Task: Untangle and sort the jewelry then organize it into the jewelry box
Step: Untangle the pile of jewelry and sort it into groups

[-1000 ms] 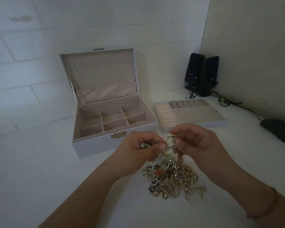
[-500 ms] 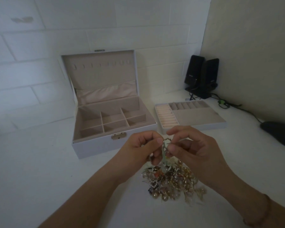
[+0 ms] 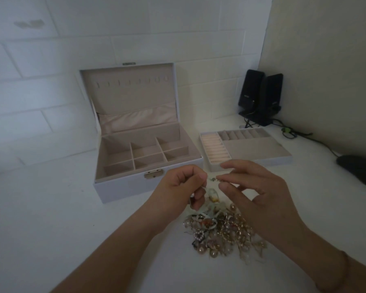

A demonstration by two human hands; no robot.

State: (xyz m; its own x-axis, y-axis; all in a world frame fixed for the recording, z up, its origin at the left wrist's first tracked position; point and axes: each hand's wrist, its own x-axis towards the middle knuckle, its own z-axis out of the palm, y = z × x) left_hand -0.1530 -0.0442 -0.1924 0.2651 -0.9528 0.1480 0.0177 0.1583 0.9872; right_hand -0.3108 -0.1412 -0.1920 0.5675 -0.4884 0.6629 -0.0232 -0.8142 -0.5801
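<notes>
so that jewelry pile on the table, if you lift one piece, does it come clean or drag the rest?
Probably drags: the jewelry pile looks interlocked, and the strand pinched by the left hand and right hand trails limply into it. Likely floppy, not stiff. The round beads at its edge may roll if freed.

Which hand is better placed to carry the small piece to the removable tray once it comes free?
Probably the right hand. It pinches the small piece and is just in front of the removable tray, which lies on its side. The left hand sits nearer the jewelry box.
</notes>
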